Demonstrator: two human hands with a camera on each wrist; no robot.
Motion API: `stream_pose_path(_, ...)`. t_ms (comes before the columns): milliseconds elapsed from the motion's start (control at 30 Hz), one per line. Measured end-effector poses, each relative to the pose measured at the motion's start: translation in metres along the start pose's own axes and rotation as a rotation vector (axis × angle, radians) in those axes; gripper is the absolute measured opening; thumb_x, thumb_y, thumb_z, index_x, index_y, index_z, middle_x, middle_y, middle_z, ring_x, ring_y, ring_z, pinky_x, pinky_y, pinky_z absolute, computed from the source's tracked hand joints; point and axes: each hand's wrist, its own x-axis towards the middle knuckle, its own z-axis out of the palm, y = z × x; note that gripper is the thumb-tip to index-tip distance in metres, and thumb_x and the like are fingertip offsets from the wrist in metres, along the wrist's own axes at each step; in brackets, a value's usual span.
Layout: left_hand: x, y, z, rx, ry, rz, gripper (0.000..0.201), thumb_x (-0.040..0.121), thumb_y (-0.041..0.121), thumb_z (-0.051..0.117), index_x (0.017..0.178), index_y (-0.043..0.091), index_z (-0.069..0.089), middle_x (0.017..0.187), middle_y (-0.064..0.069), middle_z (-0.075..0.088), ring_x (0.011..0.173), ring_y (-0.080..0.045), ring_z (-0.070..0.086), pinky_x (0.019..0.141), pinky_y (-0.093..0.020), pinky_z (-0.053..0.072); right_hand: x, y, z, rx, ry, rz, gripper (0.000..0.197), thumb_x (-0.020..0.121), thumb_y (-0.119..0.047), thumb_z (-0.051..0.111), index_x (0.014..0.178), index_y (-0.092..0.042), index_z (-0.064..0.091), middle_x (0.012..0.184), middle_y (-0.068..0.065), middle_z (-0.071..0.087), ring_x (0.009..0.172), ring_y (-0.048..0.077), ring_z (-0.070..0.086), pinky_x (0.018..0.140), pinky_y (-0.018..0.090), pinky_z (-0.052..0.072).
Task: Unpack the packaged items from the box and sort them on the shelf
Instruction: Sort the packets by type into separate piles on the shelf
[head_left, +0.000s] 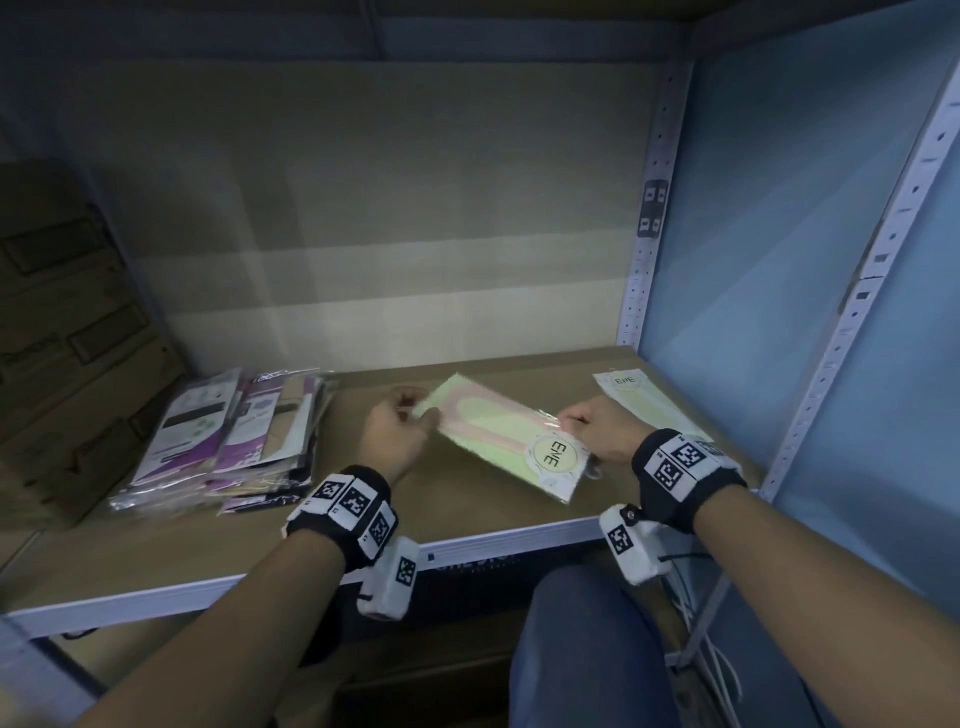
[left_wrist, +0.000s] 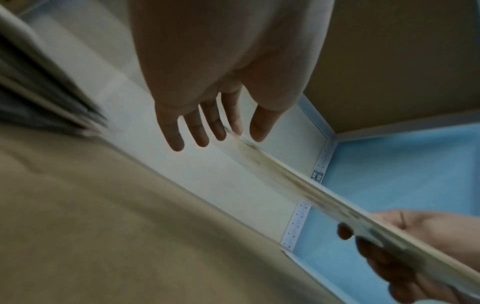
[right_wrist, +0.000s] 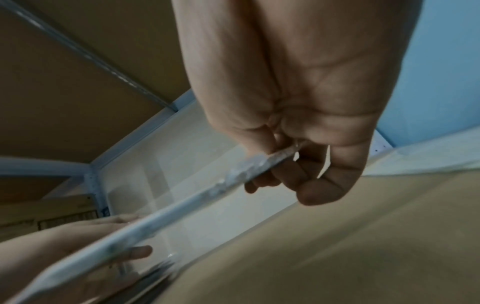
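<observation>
A flat green-and-pink packet (head_left: 498, 431) with a round "EVE" label hangs just above the brown shelf board (head_left: 441, 512). My left hand (head_left: 410, 415) pinches its far left corner between thumb and forefinger, the other fingers fairly straight, as the left wrist view shows of the left hand (left_wrist: 246, 133) and the packet's edge (left_wrist: 298, 181). My right hand (head_left: 576, 421) grips the labelled end. In the right wrist view the right hand (right_wrist: 293, 160) has its thumb on top and its fingers curled beneath the packet (right_wrist: 182, 205).
A second pale "EVE" packet (head_left: 649, 405) lies flat at the shelf's right rear corner. A stack of purple-and-white packets (head_left: 234, 436) sits at the left. Cardboard boxes (head_left: 62, 338) stand further left. A blue side wall (head_left: 779, 234) and a perforated post (head_left: 649, 234) bound the right.
</observation>
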Motion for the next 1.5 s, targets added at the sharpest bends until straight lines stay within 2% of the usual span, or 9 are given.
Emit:
stream_pose_path(133,0.005,0.000,-0.007,0.027,0.037,-0.077,0.033,0.087,0.022,0.064,0.119,0.015,0.059,0.108,0.003,0.056,0.104,-0.020,0.057,0.097,-0.034,0.046,-0.003,0.001,-0.004,-0.134,-0.028,-0.053,0.026,0.098,-0.014,0.045,0.112,-0.008,0.067,0.089,0.002,0.066,0.064,0.008,0.057,0.045,0.013,0.040)
stream_pose_path(267,-0.004,0.005,-0.010,0.095,-0.319,-0.096,0.024,0.088,0.025,0.066,0.110,0.016,0.066,0.096,-0.003,0.063,0.088,-0.020,0.061,0.072,-0.028,0.053,-0.005,0.002,-0.004,-0.151,-0.060,-0.103,0.026,0.097,-0.013,0.047,0.113,-0.012,0.067,0.098,0.001,0.067,0.072,0.007,0.057,0.048,0.008,0.039)
stream_pose_path(333,-0.008,0.006,-0.014,0.123,-0.394,-0.076,0.019,0.087,0.023,0.067,0.104,0.014,0.069,0.090,-0.007,0.065,0.081,-0.020,0.063,0.068,-0.028,0.053,-0.003,0.006,-0.005,-0.147,-0.051,-0.101,0.025,0.097,-0.014,0.049,0.110,-0.017,0.069,0.094,-0.003,0.067,0.078,0.017,0.063,0.052,0.016,0.045)
stream_pose_path(467,-0.008,0.004,-0.016,0.028,-0.342,-0.059,0.007,0.084,0.015,0.071,0.091,0.014,0.071,0.083,-0.007,0.068,0.074,-0.018,0.064,0.072,-0.032,0.053,0.001,0.009,-0.004,-0.071,0.058,-0.031,0.027,0.094,-0.025,0.053,0.119,-0.021,0.062,0.112,0.003,0.062,0.096,0.036,0.064,0.077,0.044,0.057)
stream_pose_path(600,-0.005,-0.005,-0.015,-0.147,-0.197,-0.139,0.004,0.084,0.009,0.069,0.084,0.013,0.069,0.091,-0.011,0.070,0.086,-0.027,0.066,0.082,-0.040,0.055,0.005,0.006,-0.006,-0.099,0.283,0.116,0.064,0.088,-0.043,0.058,0.142,-0.018,0.034,0.148,0.009,0.020,0.134,0.035,0.032,0.109,0.046,0.034)
stream_pose_path(833,-0.004,-0.006,-0.005,-0.612,-0.075,-0.308,0.010,0.085,-0.001,0.062,0.090,0.008,0.059,0.097,-0.016,0.067,0.099,-0.034,0.065,0.089,-0.048,0.054,0.002,-0.015,0.019,0.307,0.163,0.026,0.024,0.089,-0.025,0.062,0.110,-0.013,0.058,0.115,0.007,0.059,0.091,0.022,0.064,0.082,0.037,0.055)
stream_pose_path(1033,-0.015,0.004,0.015,-0.768,-0.105,-0.341,0.015,0.086,-0.005,0.061,0.090,0.006,0.053,0.102,-0.021,0.067,0.092,-0.031,0.067,0.086,-0.040,0.055,-0.006,-0.030,0.042,0.696,0.121,-0.023,0.030,0.084,0.004,0.064,0.112,0.007,0.056,0.085,0.012,0.064,0.067,0.020,0.063,0.059,0.026,0.057)
stream_pose_path(1333,-0.022,0.008,0.051,-0.446,-0.079,-0.213,0.025,0.079,0.003,0.073,0.096,0.012,0.056,0.097,-0.013,0.064,0.090,-0.030,0.067,0.075,-0.038,0.059,-0.001,0.002,0.033,0.619,0.266,0.015,0.022,0.083,0.003,0.065,0.104,-0.001,0.061,0.078,0.008,0.065,0.066,0.017,0.063,0.060,0.020,0.055)
stream_pose_path(1500,-0.019,0.015,0.084,-0.117,-0.268,-0.132,0.014,0.086,0.019,0.067,0.099,0.020,0.062,0.087,-0.002,0.055,0.081,-0.019,0.058,0.081,-0.044,0.055,0.010,0.031,0.021,0.494,0.372,0.041,0.023,0.086,-0.004,0.064,0.109,-0.005,0.064,0.078,0.000,0.063,0.074,0.019,0.062,0.075,0.034,0.057)
